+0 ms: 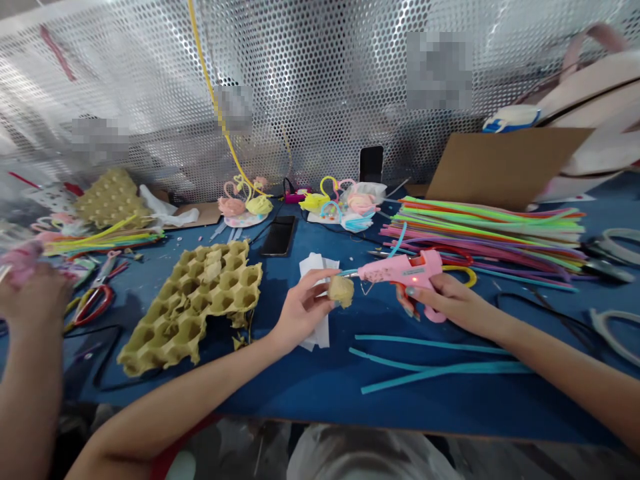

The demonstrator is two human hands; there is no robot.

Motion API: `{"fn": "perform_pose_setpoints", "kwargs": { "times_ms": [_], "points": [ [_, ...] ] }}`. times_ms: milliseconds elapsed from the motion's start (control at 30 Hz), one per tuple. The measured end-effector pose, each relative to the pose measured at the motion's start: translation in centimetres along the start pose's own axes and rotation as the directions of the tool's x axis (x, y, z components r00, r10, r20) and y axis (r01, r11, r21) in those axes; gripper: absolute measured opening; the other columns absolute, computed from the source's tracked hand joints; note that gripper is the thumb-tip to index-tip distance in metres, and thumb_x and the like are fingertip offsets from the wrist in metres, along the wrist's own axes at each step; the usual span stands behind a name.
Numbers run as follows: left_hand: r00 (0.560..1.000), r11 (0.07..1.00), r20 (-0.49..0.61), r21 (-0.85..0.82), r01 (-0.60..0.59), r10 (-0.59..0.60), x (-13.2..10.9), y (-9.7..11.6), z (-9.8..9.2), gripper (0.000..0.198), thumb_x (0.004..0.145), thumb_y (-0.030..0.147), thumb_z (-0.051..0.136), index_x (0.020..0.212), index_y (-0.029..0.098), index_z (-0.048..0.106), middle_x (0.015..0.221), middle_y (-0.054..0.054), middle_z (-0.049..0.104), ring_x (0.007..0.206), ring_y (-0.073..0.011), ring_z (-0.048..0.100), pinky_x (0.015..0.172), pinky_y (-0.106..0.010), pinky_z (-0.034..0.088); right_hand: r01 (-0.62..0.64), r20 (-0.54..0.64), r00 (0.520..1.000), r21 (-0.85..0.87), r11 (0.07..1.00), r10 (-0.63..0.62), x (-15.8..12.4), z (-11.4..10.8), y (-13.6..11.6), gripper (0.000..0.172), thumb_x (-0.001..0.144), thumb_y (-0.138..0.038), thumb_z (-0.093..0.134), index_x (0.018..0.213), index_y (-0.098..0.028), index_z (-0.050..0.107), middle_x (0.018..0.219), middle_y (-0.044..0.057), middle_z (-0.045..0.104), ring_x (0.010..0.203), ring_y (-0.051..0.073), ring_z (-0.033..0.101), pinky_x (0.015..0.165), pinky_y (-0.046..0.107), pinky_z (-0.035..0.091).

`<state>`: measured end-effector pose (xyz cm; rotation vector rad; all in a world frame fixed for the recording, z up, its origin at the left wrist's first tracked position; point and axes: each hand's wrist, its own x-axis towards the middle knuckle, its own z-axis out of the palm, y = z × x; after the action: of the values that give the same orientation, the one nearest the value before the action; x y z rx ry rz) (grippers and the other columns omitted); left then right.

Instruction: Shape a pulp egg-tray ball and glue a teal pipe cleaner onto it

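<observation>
My right hand (447, 297) is wrapped round the handle of a pink hot glue gun (400, 268), a finger at its trigger. The gun points left, its nozzle close above a small torn egg carton cup (341, 291). My left hand (307, 303) pinches that cup between thumb and fingers. A short bit of light blue shows at the left fingertips by the nozzle; what it belongs to is unclear. White paper (320, 333) lies under my left hand. Light blue pipe cleaners (430, 343) rest on the blue table (320, 393) below the gun.
A torn egg carton (193, 303) lies left, beside red-handled scissors (95, 303). A phone (279, 235) and pipe-cleaner swans (245, 205) are farther back. Colourful pipe cleaners (490, 233) are piled right, before cardboard (505, 167). Another person's hand (27, 287) works at far left.
</observation>
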<state>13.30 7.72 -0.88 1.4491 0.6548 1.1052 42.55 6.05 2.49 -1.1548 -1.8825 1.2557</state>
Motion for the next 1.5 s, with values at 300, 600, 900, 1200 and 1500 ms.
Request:
{"fn": "perform_pose_setpoints", "kwargs": {
  "times_ms": [300,600,900,1200,1500],
  "points": [
    [1.0,1.0,0.007,0.001,-0.008,0.008,0.0,-0.09,0.03,0.042,0.085,0.03,0.078,0.125,0.022,0.068,0.123,-0.011,0.059,0.106,-0.0237,0.067,0.09,-0.032,0.056,-0.007,0.011,1.0,-0.025,1.0,0.007,0.03,0.02,0.01,0.048,0.095,-0.062,0.052,0.077,-0.019,0.062,0.071,0.004,0.066,0.065,0.017,0.06,0.063,0.03,0.048],
    [1.0,1.0,0.02,0.0,-0.016,0.016,-0.05,-0.08,-0.04,0.041,0.086,0.028,0.077,0.126,0.024,0.068,0.123,-0.01,0.057,0.106,-0.0217,0.067,0.089,-0.029,0.056,-0.043,0.003,0.999,-0.044,0.998,0.043,0.02,0.23,-0.36,0.052,0.092,-0.067,0.052,0.075,-0.019,0.063,0.07,0.005,0.066,0.066,0.018,0.06,0.063,0.03,0.047],
    [0.999,0.999,0.011,0.009,-0.044,0.044,0.01,-0.17,-0.1,0.041,0.086,0.029,0.077,0.126,0.023,0.068,0.124,-0.01,0.058,0.107,-0.0231,0.067,0.092,-0.032,0.056,-0.056,-0.004,0.998,-0.049,0.997,0.056,-0.07,0.24,-0.12,0.056,0.091,-0.071,0.052,0.075,-0.018,0.063,0.071,0.005,0.065,0.066,0.017,0.057,0.064,0.029,0.045],
    [0.999,0.999,-0.013,0.002,-0.048,0.048,0.02,-0.26,-0.16,0.042,0.086,0.031,0.078,0.126,0.022,0.068,0.129,-0.012,0.059,0.11,-0.0249,0.068,0.093,-0.033,0.058,-0.08,-0.03,0.997,-0.109,0.991,0.077,-0.21,0.15,-0.07,0.061,0.088,-0.075,0.05,0.071,-0.018,0.063,0.069,0.005,0.065,0.063,0.016,0.055,0.061,0.029,0.043],
    [0.999,1.0,-0.039,-0.003,-0.025,0.025,0.01,0.06,-0.03,0.045,0.083,0.032,0.08,0.124,0.02,0.067,0.131,-0.013,0.061,0.111,-0.0261,0.068,0.094,-0.035,0.058,-0.127,-0.071,0.99,-0.062,0.99,0.122,-0.34,0.26,-0.23,0.067,0.08,-0.083,0.054,0.071,-0.017,0.063,0.065,0.005,0.063,0.058,0.015,0.055,0.056,0.028,0.044]
  ]
}}
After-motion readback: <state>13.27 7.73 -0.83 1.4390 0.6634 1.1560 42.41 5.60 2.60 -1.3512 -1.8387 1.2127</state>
